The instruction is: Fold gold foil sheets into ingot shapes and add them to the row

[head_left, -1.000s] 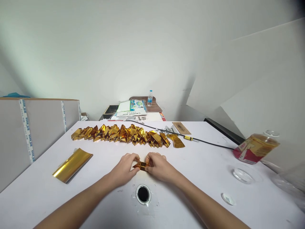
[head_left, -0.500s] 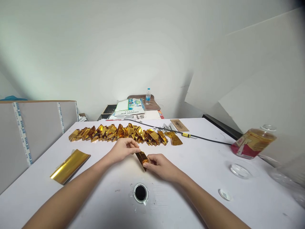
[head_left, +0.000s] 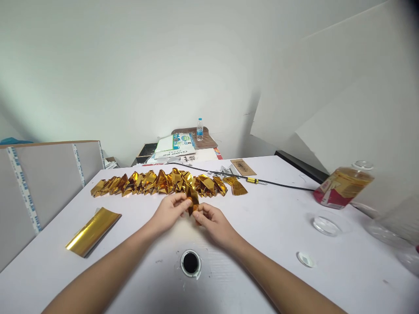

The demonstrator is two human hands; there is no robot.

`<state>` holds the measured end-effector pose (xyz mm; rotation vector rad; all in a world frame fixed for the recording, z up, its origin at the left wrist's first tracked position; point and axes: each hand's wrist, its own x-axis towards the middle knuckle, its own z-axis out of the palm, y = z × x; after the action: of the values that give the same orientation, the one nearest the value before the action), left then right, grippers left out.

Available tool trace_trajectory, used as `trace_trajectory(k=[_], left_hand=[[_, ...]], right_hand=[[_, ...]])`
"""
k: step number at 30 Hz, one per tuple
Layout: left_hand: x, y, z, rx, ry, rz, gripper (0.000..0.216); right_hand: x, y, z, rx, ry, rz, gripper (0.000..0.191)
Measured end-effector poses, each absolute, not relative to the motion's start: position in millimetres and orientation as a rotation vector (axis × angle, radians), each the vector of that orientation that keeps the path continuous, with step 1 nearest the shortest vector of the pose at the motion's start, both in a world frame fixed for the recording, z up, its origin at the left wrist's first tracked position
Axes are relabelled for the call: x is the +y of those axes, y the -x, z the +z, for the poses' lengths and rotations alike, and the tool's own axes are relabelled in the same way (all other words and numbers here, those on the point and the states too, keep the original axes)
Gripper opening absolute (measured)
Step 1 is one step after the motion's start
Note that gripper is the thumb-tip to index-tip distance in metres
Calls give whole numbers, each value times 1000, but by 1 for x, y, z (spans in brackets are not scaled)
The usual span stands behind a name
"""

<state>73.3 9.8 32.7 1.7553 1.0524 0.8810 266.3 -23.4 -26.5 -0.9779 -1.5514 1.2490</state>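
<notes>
Between my two hands is a folded piece of gold foil paper (head_left: 193,201), tilted and raised off the table. My left hand (head_left: 172,211) pinches its left side with thumb and fingers. My right hand (head_left: 214,221) grips its lower right part, and the fingers hide some of it. Just behind lies a long row of folded gold foil pieces (head_left: 147,182), with a fan-shaped one (head_left: 238,187) at its right end. Left of my left arm, a stack of flat gold foil sheets (head_left: 94,231) lies on the table.
A round black-centred hole (head_left: 190,263) is in the white table (head_left: 131,279) near me. On the right are a clear lid (head_left: 325,226), a white cap (head_left: 305,259) and a large labelled jar (head_left: 343,187). A black cable (head_left: 281,184) and a yellow-handled tool (head_left: 252,180) lie behind.
My hands have turned the foil piece more upright and lifted it slightly. My left thumb and fingers have slid down its left side. The view has shifted a little.
</notes>
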Motion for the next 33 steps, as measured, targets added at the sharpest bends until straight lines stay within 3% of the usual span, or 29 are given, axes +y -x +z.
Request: trace_trajectory(k=[5,11,21,33], left_hand=[[81,-23,73,1424,-1765,1014,38],[139,25,87,1644,-1699,846,30],[156,26,69,1886,-1716,660,33],[149,13,73,1997,-2104,473,14]], right_hand=[[-27,-264,-34,-1795,1021,1202,37],[-26,-264,-37,-2102,983,874,19],[-23,-266,-41,-2162,898,793,17],[-21,-266,-40,-2180,908,781,17]])
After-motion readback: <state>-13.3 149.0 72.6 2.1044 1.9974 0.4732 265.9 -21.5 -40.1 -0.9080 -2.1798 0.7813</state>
